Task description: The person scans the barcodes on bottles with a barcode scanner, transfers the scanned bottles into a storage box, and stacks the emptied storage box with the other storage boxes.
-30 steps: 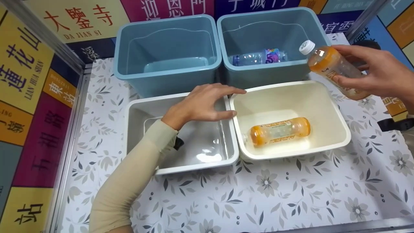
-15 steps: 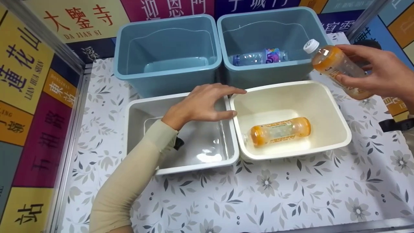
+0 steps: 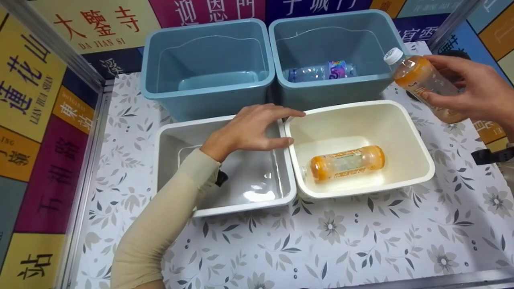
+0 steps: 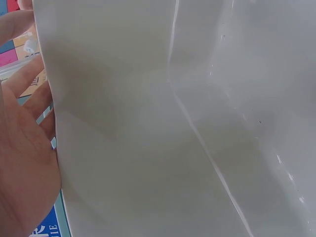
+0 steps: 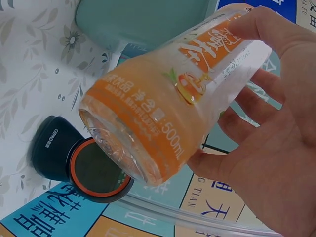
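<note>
- Yellow wall panel (image 3: pixel 32 76) lettered "LIAN HUA SHAN" stands at far left, beyond the floral-patterned tabletop (image 3: pixel 281 245).
- A beige sleeve (image 3: pixel 164 216) reaches across the near side of a light grey plastic bin (image 3: pixel 245 208), in front of the left blue bin (image 3: pixel 213 102).
- The person's left hand (image 3: pixel 253 128) spans the adjoining rims of the grey and cream bins, thumb and forefinger spread well apart, holding nothing; how firmly it bears on the rims cannot be told.
- Behind, a clear bottle with a purple label (image 3: pixel 337 69) lies on its side in the right blue bin (image 3: pixel 333 90).
- In the cream bin (image 3: pixel 341 120), an orange-labelled bottle (image 3: pixel 347 163) lies on its side, neck to the left.
- A white-capped bottle (image 3: pixel 429 86), its orange label marked "500mL", is tilted in the air near the right blue bin's corner, cap toward upper left.
- The right hand (image 3: pixel 478 86) clamps that bottle between thumb and fingers.
- A black device with an orange ring (image 5: pixel 101 170) shows below the bottle's base in the right wrist view.
</note>
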Tool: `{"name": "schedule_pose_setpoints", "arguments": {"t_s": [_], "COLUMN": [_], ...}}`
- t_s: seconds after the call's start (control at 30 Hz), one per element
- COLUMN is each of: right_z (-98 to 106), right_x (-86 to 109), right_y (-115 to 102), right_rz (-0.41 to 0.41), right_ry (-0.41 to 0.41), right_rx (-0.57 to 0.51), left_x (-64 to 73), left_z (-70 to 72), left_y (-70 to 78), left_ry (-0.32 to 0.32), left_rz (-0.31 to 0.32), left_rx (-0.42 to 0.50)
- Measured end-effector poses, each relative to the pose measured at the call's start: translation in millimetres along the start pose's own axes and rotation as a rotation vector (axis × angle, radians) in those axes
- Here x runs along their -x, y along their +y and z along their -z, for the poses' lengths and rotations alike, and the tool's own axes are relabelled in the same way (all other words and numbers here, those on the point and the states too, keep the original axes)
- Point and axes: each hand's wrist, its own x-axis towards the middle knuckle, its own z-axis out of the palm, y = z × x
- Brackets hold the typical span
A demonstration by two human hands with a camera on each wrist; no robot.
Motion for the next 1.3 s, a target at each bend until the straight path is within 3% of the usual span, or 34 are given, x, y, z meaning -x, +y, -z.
{"name": "schedule_pose_setpoints", "arguments": {"t_s": [0.53, 1.3], "right_z": [-1.2, 2.1], "right_x": [0.2, -4.7], "right_y": [9.0, 20.2], "right_rz": [-0.026, -0.138], "right_ry": [0.069, 0.127], "right_rx": [-0.001, 0.018], "left_x": [0.1, 0.3], "left_z": [0.1, 0.7], "left_y": [0.0, -0.7], "left_ry": [-0.006, -0.007], "left_rz": [0.001, -0.005], "left_rx": [0.001, 0.004]}}
